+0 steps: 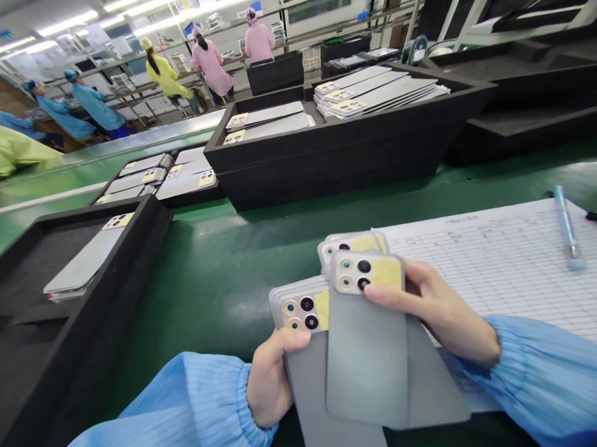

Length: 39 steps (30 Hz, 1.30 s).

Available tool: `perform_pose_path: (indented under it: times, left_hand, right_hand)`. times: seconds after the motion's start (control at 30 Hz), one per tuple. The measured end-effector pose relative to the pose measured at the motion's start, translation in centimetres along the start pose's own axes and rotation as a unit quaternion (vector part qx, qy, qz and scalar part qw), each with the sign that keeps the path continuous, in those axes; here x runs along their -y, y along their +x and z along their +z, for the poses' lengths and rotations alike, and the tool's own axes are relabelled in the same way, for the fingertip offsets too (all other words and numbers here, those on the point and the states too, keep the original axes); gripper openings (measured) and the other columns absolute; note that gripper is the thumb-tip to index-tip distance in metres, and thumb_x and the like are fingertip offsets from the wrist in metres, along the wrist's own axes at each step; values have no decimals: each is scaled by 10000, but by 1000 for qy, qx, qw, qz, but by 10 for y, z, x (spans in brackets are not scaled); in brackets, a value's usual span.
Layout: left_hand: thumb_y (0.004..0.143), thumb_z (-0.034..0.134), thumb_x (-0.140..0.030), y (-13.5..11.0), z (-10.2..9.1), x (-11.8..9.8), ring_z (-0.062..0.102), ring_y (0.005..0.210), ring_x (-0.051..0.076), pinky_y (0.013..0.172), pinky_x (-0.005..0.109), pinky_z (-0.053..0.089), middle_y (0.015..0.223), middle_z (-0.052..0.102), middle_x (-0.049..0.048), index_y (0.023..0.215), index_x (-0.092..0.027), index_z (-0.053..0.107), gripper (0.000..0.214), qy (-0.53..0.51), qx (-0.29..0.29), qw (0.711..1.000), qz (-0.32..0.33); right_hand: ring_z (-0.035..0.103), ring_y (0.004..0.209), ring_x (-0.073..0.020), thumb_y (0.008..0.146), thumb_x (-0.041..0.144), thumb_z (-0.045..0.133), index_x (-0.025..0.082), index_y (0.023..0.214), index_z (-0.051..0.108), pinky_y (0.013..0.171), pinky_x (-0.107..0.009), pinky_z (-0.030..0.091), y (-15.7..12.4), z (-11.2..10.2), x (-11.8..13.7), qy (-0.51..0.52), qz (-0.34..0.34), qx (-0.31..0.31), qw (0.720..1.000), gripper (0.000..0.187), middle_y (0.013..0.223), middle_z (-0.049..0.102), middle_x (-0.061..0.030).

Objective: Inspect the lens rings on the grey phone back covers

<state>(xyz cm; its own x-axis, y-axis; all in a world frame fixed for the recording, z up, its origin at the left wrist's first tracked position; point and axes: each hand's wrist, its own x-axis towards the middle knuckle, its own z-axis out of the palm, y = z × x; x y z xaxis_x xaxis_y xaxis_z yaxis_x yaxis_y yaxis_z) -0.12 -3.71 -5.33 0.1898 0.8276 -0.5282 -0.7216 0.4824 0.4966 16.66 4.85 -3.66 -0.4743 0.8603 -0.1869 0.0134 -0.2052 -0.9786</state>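
Observation:
My left hand (pixel 274 376) is closed round a stack of grey phone back covers (pixel 320 391), its thumb near the camera lenses of the top one. My right hand (pixel 439 304) pinches another phone back cover (pixel 366 360) by its camera end, thumb on the front beside the lenses. This cover overlaps the left stack. Behind it, partly hidden, more phone back covers (pixel 435 384) fan out to the right; whether my right fingers hold these too is hidden. Yellow film shows beside the lenses on the covers.
Left stands a black foam tray (pixel 150 242) with a small stack of covers (pixel 89 256). A deeper black tray (pixel 332 148) with many covers stands ahead. A printed form (pixel 507 261) and a pen (pixel 567 227) lie right on the green table (pixel 210 279). Several people work in the background.

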Motion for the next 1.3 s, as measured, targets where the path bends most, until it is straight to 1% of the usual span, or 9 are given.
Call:
perform_pose_path:
  times: [0.2, 0.47, 0.63, 0.7, 0.87, 0.97, 1.1, 1.2, 1.3]
  left_hand:
    - [604, 549, -210, 0, -3, 1, 622, 807, 264, 721, 361, 473, 864, 688, 113, 1117, -81, 533, 529, 19, -29, 999, -1]
    - [602, 571, -222, 0, -11, 6, 629, 738, 249, 676, 347, 477, 813, 689, 120, 986, -68, 595, 414, 65, -13, 998, -16]
    - [643, 526, -238, -1, -8, 4, 642, 750, 287, 658, 360, 480, 785, 685, 161, 1018, -42, 575, 425, 95, 102, 990, -34]
    - [646, 509, -235, -1, -6, 3, 639, 777, 308, 657, 370, 484, 809, 681, 171, 987, -35, 591, 404, 89, 130, 987, -32]
    - [643, 503, -218, -1, -7, 3, 637, 790, 321, 673, 390, 487, 854, 675, 169, 1013, -50, 582, 413, 84, 131, 988, -19]
    - [639, 512, -216, -1, -7, 3, 637, 785, 325, 673, 394, 487, 852, 673, 173, 1015, -49, 577, 416, 90, 131, 987, -18]
    - [631, 517, -212, -1, -6, 4, 637, 772, 335, 655, 399, 487, 825, 674, 167, 1002, -52, 578, 408, 92, 116, 989, -18]
    - [630, 523, -209, -1, -5, 3, 639, 755, 335, 640, 399, 488, 815, 675, 168, 995, -54, 574, 400, 89, 102, 991, -11]
    - [675, 496, -195, -4, -4, 0, 638, 780, 323, 667, 401, 484, 853, 673, 182, 998, -60, 560, 356, 70, 85, 994, -18]
  right_hand:
    - [624, 848, -235, 734, 267, 622, 232, 1034, 600, 639, -283, 540, 4, -15, -2, 113, -11, -45, 992, 303, 991, 655, -42]
    - [644, 676, -190, 717, 255, 631, 231, 960, 625, 529, -231, 528, 4, -12, 5, 153, -11, -102, 983, 245, 850, 689, -23]
    - [642, 699, -170, 766, 245, 563, 302, 1095, 551, 557, -222, 534, 4, -17, 10, 130, -46, -94, 986, 334, 958, 655, 1]
    - [638, 725, -166, 766, 256, 562, 329, 1134, 521, 568, -213, 532, 5, -18, 12, 116, -56, -97, 987, 377, 1011, 633, 11]
    - [605, 862, -160, 764, 268, 574, 394, 1209, 411, 638, -174, 512, 8, -19, 11, 76, -40, -104, 991, 491, 1075, 590, 46]
    - [549, 988, -147, 764, 262, 585, 420, 1224, 364, 696, -127, 489, 10, -20, 8, 38, -60, -117, 991, 534, 1167, 523, 72]
    - [547, 972, -142, 785, 295, 566, 469, 1234, 307, 702, -136, 487, 10, -21, 7, 16, -74, -105, 992, 547, 1126, 538, 84]
    - [554, 926, -151, 792, 312, 548, 456, 1215, 336, 675, -162, 491, 10, -22, 8, 1, -71, -116, 991, 494, 1103, 543, 75]
    - [563, 845, -146, 802, 328, 524, 395, 1098, 468, 592, -174, 483, 11, -24, 9, -30, -75, -128, 988, 309, 1104, 528, 69]
